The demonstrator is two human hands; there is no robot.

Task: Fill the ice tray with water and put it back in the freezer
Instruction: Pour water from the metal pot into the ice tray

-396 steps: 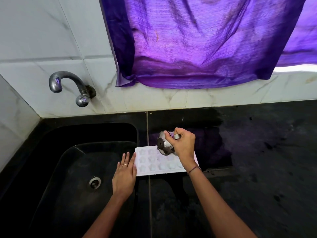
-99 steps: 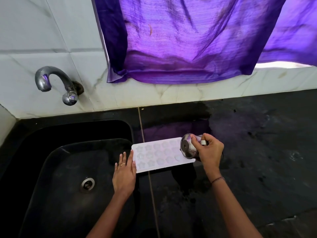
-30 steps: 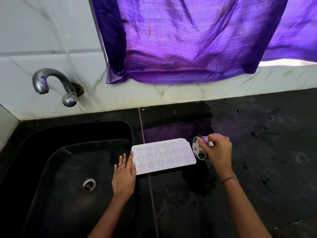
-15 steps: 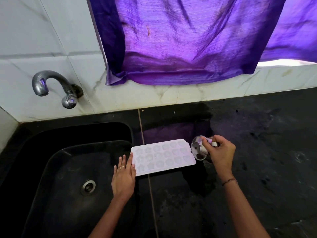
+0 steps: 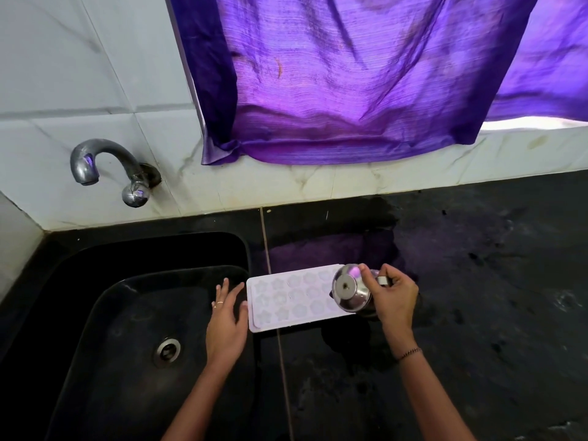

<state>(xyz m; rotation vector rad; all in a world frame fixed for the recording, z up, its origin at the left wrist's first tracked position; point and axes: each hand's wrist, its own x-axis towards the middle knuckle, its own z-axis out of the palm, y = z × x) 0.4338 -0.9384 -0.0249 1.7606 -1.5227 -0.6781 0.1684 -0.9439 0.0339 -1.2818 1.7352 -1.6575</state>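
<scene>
The white plastic ice tray with flower-shaped cells (image 5: 291,297) lies flat in the lower centre of the frame, on the black stone counter (image 5: 477,281), across the counter's seam and just right of the black sink (image 5: 95,329). The cells look pale and glossy, but how full each one is cannot be told.

Over the tray's right end a small polished steel vessel (image 5: 350,292) is tipped on its side, base towards the camera. The right hand (image 5: 394,297) has its fingers and thumb curled round the vessel's body and handle. No stream of water can be made out.

The left hand (image 5: 226,323) lies flat with straight, spread fingers over the sink's right edge. It holds nothing, and its thumb sits right against the tray's short left end, seemingly to steady it.

To the upper left a curved grey metal tap (image 5: 108,163) juts from the white marbled tiles (image 5: 79,74), and a purple curtain (image 5: 350,74) hangs across the top.

The likely trouble is the pour. The vessel's mouth is hidden behind its own body, so water may overshoot the end cells and run onto the counter. Brimming cells would also slop out of a thin tray once it is lifted for the freezer, and a nudge leftward could tip its end into the sink.
</scene>
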